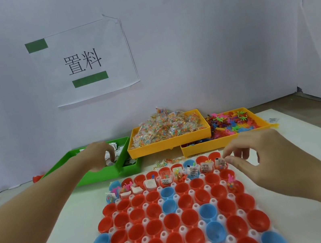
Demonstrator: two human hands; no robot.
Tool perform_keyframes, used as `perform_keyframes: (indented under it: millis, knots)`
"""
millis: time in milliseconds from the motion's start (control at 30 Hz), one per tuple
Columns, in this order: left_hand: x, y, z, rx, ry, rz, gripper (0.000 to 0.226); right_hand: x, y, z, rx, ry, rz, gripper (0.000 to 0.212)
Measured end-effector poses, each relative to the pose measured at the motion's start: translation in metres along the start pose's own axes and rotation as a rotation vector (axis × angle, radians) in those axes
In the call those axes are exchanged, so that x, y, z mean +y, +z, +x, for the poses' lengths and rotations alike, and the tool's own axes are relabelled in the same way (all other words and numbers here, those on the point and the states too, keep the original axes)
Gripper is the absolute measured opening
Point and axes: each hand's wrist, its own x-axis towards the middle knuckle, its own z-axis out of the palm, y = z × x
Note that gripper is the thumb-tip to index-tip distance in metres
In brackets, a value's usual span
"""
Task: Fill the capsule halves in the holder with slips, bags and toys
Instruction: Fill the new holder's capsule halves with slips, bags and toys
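A white holder [191, 192] full of red capsule halves [172, 222] and blue ones [207, 212] lies on the table in front of me. Its far rows hold white slips [193, 171], small bags and toys; one half at the right edge holds a pink toy [230, 178]. My left hand [98, 155] reaches into the green tray [101, 177], fingers curled round white slips [109, 156]. Over the holder's far right corner hovers my right hand [256, 154], fingers loosely bent, thumb tip and index tip beside a standing slip [221, 162].
A yellow tray [159, 148] heaped with clear bags of coloured beads [167, 129] stands behind the holder. To its right, another yellow tray [202, 147] holds colourful toy figures [234, 123]. A few bags [163, 162] lie loose between trays and holder. A paper sign [83, 62] hangs on the wall.
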Motion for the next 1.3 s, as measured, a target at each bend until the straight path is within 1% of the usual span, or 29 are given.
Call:
perform_keyframes:
  millis: [133,200,233,300,367,433,467,500,567,633,700,767,800,833,900,933,1000,1133,1200,1267,1300]
  knots:
    - [-0.001,0.002,-0.001,0.004,0.012,0.018,0.036,-0.001,0.001,0.000,-0.004,-0.007,0.002,0.005]
    - [-0.002,0.000,-0.001,0.013,0.019,-0.012,0.019,-0.001,0.001,0.000,0.001,-0.012,0.006,0.008]
    - [-0.003,-0.002,-0.003,0.028,0.021,-0.030,0.010,-0.001,0.000,0.000,0.005,-0.018,0.010,0.011]
    - [-0.005,-0.005,-0.005,0.106,0.015,-0.119,0.010,-0.002,-0.001,0.000,0.008,-0.022,0.013,0.013]
    - [-0.001,-0.010,-0.010,0.260,-0.029,-0.324,0.013,-0.003,-0.002,0.000,0.018,-0.019,0.010,0.008]
    - [0.011,-0.019,-0.018,0.419,-0.116,-0.607,0.014,-0.005,-0.003,0.001,0.038,-0.010,0.017,0.007]
    - [0.019,-0.024,-0.024,0.468,-0.156,-0.769,0.014,-0.006,-0.003,0.001,0.049,-0.006,0.027,0.007]
    - [0.029,-0.029,-0.032,0.484,-0.176,-0.944,0.014,-0.008,-0.003,0.001,0.062,-0.006,0.044,0.009]
    - [0.051,-0.039,-0.051,0.475,-0.137,-1.222,0.012,-0.013,-0.004,0.001,0.084,-0.003,0.090,0.014]
    - [0.075,-0.048,-0.075,0.459,-0.032,-1.309,0.008,-0.019,-0.004,0.001,0.097,-0.002,0.131,0.017]
    - [0.099,-0.054,-0.101,0.396,0.103,-1.296,0.005,-0.024,-0.003,0.002,0.103,0.007,0.218,0.017]
    - [0.118,-0.059,-0.121,0.261,0.249,-1.261,0.006,-0.029,-0.002,0.002,0.064,0.060,0.439,0.008]
    - [0.126,-0.060,-0.129,0.197,0.317,-1.216,0.008,-0.032,-0.002,0.002,0.029,0.079,0.548,0.012]
    - [0.132,-0.061,-0.135,0.152,0.376,-1.152,0.010,-0.035,-0.002,0.002,0.002,0.087,0.624,0.021]
    - [0.142,-0.059,-0.143,0.108,0.455,-1.053,0.013,-0.038,0.000,0.001,-0.034,0.088,0.677,0.033]
    - [0.146,-0.057,-0.146,0.101,0.477,-1.024,0.012,-0.040,0.000,0.001,-0.043,0.088,0.683,0.036]
    - [0.154,-0.050,-0.149,0.096,0.503,-0.979,0.010,-0.042,0.003,0.001,-0.055,0.089,0.672,0.034]
    - [0.166,-0.036,-0.148,0.081,0.512,-0.895,0.012,-0.044,0.008,0.000,-0.042,0.068,0.650,0.015]
    - [0.168,-0.033,-0.146,0.091,0.501,-0.901,0.011,-0.044,0.008,0.001,-0.033,0.068,0.635,0.013]
    - [0.167,-0.032,-0.145,0.108,0.482,-0.910,0.010,-0.040,0.004,0.001,0.001,0.085,0.580,0.015]
    - [0.165,-0.033,-0.144,0.126,0.474,-0.915,0.011,-0.036,0.001,0.002,0.024,0.102,0.542,0.013]
